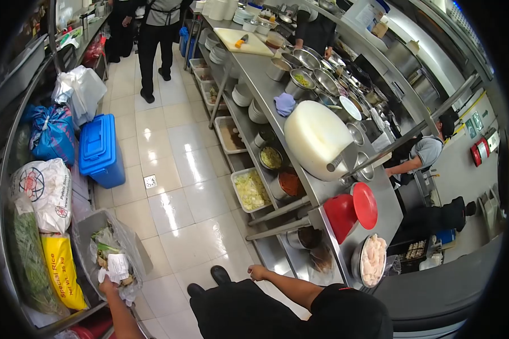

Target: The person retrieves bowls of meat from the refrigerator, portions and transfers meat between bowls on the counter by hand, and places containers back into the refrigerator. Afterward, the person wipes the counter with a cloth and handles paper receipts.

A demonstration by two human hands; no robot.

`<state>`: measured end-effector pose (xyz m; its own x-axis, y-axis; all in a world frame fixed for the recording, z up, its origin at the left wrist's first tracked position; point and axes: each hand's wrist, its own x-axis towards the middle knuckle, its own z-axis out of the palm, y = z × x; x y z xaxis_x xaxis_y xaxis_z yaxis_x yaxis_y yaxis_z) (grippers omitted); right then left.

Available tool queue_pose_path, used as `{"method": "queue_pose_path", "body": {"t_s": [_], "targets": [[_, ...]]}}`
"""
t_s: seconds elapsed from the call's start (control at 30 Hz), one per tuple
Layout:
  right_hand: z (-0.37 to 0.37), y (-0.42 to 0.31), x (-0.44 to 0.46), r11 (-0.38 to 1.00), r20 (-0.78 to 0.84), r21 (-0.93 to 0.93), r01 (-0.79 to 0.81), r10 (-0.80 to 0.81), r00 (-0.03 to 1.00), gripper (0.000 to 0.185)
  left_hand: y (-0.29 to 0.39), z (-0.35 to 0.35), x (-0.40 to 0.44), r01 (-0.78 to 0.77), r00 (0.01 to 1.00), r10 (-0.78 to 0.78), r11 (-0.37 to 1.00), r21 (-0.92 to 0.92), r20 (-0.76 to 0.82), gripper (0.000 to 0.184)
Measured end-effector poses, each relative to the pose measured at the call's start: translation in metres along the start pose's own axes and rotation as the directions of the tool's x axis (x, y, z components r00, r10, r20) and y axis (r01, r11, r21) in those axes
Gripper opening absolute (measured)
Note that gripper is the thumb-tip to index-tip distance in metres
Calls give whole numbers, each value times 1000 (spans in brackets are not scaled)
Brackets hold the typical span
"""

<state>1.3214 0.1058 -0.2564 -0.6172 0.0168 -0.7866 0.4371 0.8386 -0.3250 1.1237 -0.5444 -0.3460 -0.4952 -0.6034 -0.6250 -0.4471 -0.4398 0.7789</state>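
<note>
My left hand [108, 285] reaches down over the near side of a grey waste bin [86, 229] lined with a clear plastic bag. Its fingers look closed on a small white piece [102, 275], which looks like paper or tissue. Inside the bin lie vegetable scraps [108, 240] and a larger white sheet [118, 266] with print on it. My right hand [258, 273] hangs in front of my dark clothes, above the tiled floor. Its fingers are curled in, and nothing shows in them.
To the left are a yellow rice sack [63, 271], a white sack [42, 189] and a blue lidded box [100, 152]. A steel counter [268, 104] on the right holds bowls, a white tub [316, 135] and a bowl of pale meat [374, 260]. A person [159, 45] stands in the aisle ahead.
</note>
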Motion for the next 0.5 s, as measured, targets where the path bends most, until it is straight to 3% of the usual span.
{"method": "queue_pose_path", "body": {"t_s": [0.03, 0.07, 0.13, 0.17, 0.2, 0.27, 0.3, 0.37, 0.5], "targets": [[-2, -5, 3, 999, -27, -21, 24, -24, 999, 26, -5, 4, -2, -97, 993, 98, 995, 13, -61, 33], [-3, -8, 10, 999, -34, -27, 21, -22, 999, 26, -3, 7, -8, -94, 994, 94, 996, 5, -56, 33], [-5, -11, 24, 993, -3, 84, -80, 81, 997, 18, 5, 10, -20, -121, 990, 135, 958, 260, -38, 29], [-13, -19, 16, 999, -99, -53, 9, -14, 995, 21, -10, 6, -1, -176, 984, 178, 976, 126, 0, 34], [-19, -28, 13, 998, -103, -57, 6, -12, 995, 21, -16, 9, 4, -174, 985, 175, 977, 120, 3, 34], [-30, -44, 11, 1000, -355, 22, -10, 17, 935, 45, -18, 11, 9, -255, 963, 264, 959, 125, -62, 48], [-38, -51, 10, 1000, -357, 17, -7, 13, 934, 45, -13, 14, 8, -255, 962, 264, 959, 120, -65, 48], [-54, -63, 4, 988, -311, 134, -73, 112, 944, 65, 1, 19, -1, 68, 982, -27, 975, 211, -188, 60], [-87, -83, -4, 988, -295, 90, -123, 145, 944, 68, 27, 30, -20, 177, 950, -140, 977, 114, -279, 61]]}}
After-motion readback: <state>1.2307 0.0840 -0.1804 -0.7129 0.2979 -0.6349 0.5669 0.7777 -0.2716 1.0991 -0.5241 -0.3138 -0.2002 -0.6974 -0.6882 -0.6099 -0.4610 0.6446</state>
